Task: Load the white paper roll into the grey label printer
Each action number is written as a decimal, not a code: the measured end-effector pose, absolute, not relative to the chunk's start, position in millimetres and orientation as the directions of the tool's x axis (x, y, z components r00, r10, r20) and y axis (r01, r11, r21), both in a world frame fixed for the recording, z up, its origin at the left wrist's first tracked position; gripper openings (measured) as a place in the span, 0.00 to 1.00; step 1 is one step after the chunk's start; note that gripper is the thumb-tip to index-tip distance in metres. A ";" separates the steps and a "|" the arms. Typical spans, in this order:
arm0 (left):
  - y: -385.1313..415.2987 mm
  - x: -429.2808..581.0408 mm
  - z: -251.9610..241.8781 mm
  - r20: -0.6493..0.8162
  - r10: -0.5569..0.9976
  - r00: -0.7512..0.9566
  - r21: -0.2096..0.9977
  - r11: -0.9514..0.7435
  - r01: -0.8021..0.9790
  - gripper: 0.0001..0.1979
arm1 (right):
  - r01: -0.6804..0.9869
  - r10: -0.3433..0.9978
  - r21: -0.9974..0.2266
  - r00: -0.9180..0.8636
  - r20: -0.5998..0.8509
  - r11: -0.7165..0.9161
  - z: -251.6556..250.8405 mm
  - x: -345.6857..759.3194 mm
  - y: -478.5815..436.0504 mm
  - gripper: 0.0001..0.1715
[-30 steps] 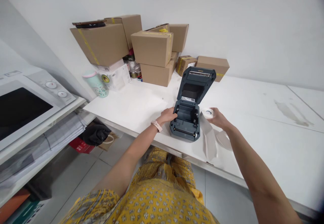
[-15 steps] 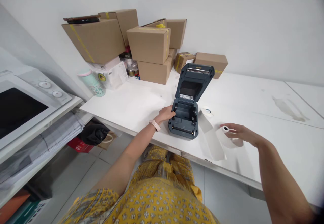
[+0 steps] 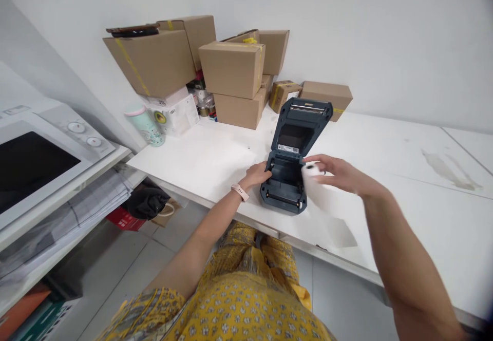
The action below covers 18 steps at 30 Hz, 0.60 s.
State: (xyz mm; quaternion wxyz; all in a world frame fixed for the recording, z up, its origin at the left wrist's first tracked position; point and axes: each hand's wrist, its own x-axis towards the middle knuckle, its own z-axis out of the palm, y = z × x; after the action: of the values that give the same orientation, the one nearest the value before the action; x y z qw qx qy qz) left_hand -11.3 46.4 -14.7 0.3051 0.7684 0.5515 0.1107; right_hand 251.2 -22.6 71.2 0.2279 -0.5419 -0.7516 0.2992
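Observation:
A dark blue-grey label printer (image 3: pixel 284 197) stands on the white table with its lid (image 3: pixel 302 125) raised and its bay uncovered. My left hand (image 3: pixel 257 174) grips the bay's left edge, thumb over the rim. Between the fingers of my right hand (image 3: pixel 339 174) is a small white paper roll (image 3: pixel 309 171), held at the bay's right edge and slightly blurred. From this roll a loose paper strip (image 3: pixel 341 232) trails down onto the table near the front edge. The second white roll seen earlier behind the strip is now mostly hidden by my right hand.
Cardboard boxes (image 3: pixel 231 71) are stacked at the back left, with smaller boxes (image 3: pixel 327 94) behind the printer. A mint tumbler (image 3: pixel 145 126) leans near the table's left end. At far left, a microwave (image 3: pixel 42 151) sits on a shelf unit. The table's front edge runs close to my body.
My right hand has carried the paper roll left, from the table to the printer's right side, drawing the strip along. My left hand keeps its grip on the printer.

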 end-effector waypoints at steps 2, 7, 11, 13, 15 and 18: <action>44.8 -11.2 -14.4 -0.170 0.919 0.356 0.584 -0.197 0.787 0.23 | 0.753 0.933 -0.600 -0.359 -0.034 0.268 63.6 219.5 5.6 0.31; 43.3 -11.4 -15.8 -0.172 0.926 0.336 0.591 -0.176 0.788 0.23 | 0.921 0.903 -0.140 -0.384 -0.190 0.363 32.6 179.7 47.5 0.13; 42.8 -10.7 -18.9 -0.178 0.938 0.296 0.615 -0.128 0.778 0.23 | 0.912 0.880 -0.062 -0.408 -0.242 0.406 21.1 175.0 47.6 0.10; 42.5 -10.3 -20.1 -0.177 0.941 0.287 0.622 -0.120 0.774 0.23 | 0.910 0.879 -0.029 -0.408 -0.247 0.414 18.3 175.0 45.2 0.11; 42.1 -10.1 -20.6 -0.177 0.942 0.285 0.627 -0.115 0.770 0.23 | 0.907 0.880 -0.001 -0.410 -0.241 0.422 15.8 175.0 43.4 0.11; 41.6 -10.2 -20.3 -0.184 0.943 0.278 0.633 -0.102 0.768 0.23 | 0.903 0.884 0.032 -0.411 -0.224 0.428 12.5 174.3 41.2 0.12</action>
State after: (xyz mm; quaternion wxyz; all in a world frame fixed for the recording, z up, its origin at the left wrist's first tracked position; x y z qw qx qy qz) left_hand -10.2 41.6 -20.3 0.3252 0.7301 0.5857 0.1347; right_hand 174.3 41.2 12.5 -0.1038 -0.5327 -0.8386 0.0470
